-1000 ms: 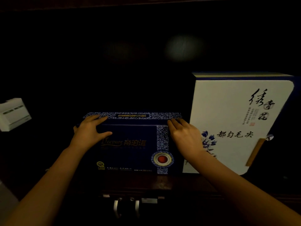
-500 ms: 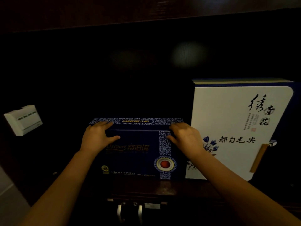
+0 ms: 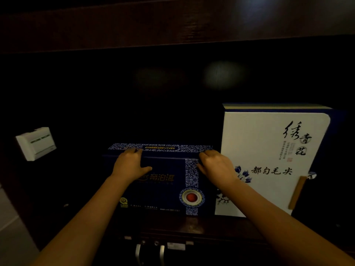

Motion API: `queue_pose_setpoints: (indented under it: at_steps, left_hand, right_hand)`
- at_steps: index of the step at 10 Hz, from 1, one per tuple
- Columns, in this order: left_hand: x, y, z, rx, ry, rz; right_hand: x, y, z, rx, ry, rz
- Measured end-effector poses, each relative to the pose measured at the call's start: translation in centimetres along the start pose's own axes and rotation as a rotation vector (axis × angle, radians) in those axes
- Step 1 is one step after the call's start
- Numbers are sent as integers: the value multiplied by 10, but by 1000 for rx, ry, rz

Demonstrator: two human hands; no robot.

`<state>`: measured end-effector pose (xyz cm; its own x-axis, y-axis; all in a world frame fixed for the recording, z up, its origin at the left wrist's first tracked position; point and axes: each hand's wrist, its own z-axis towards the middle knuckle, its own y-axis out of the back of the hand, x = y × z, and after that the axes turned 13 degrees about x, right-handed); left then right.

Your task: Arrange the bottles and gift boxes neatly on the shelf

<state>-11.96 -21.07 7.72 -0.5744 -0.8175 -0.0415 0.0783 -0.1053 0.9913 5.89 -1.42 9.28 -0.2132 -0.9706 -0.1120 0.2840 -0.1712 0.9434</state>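
Note:
A dark blue gift box (image 3: 163, 191) with a patterned band and a red dot stands upright on the dark wooden shelf (image 3: 192, 225). My left hand (image 3: 129, 165) grips its top left edge, fingers over the top and thumb on the front face. My right hand (image 3: 215, 167) grips its top right edge the same way. A taller white gift box (image 3: 269, 160) with black calligraphy and blue flowers stands right beside it, touching or nearly touching. No bottles show in this view.
A white wall switch box (image 3: 35, 143) hangs at the left. Above is the dark underside of an upper shelf board (image 3: 172, 22). Two metal cabinet handles (image 3: 149, 254) sit below the shelf edge. The recess behind the boxes is dark.
The view has tilted up, so the boxes sit lower in the picture. Both hands stay on the blue box's top edge; the box seems to sit slightly deeper on the shelf.

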Motion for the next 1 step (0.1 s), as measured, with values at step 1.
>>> queue_pose_setpoints:
  at_steps: [1]
  left_hand:
    - [-36,23,-7,139,-159,-124]
  right_hand:
    - [-13,11,-4,113,41,108]
